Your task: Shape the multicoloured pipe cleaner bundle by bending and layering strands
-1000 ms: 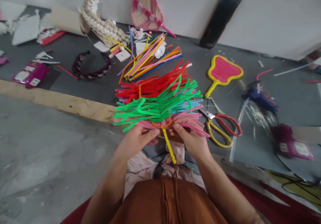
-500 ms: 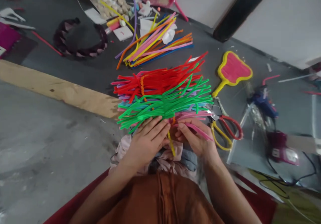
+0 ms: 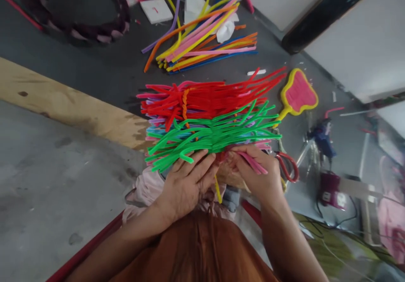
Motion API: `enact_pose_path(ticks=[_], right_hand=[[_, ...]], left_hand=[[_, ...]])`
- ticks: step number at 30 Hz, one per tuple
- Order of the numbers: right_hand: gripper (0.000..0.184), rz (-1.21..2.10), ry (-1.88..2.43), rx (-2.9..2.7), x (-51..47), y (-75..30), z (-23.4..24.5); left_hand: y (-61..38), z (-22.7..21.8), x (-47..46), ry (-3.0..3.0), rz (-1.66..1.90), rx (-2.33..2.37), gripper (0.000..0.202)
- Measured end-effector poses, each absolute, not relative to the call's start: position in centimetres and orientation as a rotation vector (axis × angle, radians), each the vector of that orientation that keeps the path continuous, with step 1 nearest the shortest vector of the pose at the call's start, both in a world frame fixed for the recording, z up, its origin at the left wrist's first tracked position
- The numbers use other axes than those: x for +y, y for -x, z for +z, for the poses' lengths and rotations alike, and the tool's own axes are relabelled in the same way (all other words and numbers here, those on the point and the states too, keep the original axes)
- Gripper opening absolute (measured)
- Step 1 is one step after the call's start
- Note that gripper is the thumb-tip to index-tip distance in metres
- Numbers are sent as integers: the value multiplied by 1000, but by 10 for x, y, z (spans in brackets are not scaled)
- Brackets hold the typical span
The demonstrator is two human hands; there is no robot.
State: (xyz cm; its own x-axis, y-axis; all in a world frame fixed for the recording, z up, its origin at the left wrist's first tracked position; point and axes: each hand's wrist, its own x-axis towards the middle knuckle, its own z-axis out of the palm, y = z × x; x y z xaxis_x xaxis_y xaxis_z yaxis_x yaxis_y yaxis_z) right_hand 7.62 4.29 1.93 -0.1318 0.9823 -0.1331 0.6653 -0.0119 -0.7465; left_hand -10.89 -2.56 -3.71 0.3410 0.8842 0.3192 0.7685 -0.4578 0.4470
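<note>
A thick bundle of pipe cleaners (image 3: pixel 211 117), red on top of green with pink, blue and purple beneath, lies across my lap. My left hand (image 3: pixel 186 181) rests on its near edge, fingers curled over the green strands. My right hand (image 3: pixel 259 172) grips the pink strands at the bundle's near right. A yellow pipe cleaner (image 3: pixel 217 189) hangs down between my two hands. An orange pipe cleaner (image 3: pixel 185 105) is wound around the red strands.
Loose pipe cleaners (image 3: pixel 205 41) lie in a fan further off. A yellow-rimmed pink paddle (image 3: pixel 299 94), red and yellow scissors (image 3: pixel 287 168), a blue glue gun (image 3: pixel 321 136), a dark braided headband (image 3: pixel 76 25) and a wooden board (image 3: pixel 63 105) sit on the grey floor.
The view has tipped down and rolled. My left hand slid from beside the bundle's tie onto the green strands. My right hand stayed on the pink ones.
</note>
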Motion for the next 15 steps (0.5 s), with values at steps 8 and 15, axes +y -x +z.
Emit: enact_pose_path(ticks=[8, 15], right_hand=[[9, 800, 1617, -2088, 54, -69, 23], [6, 874, 1661, -1998, 55, -74, 18]], left_hand=[[110, -36, -26, -2516, 776, 1503, 34], [105, -22, -24, -2540, 713, 1572, 29]])
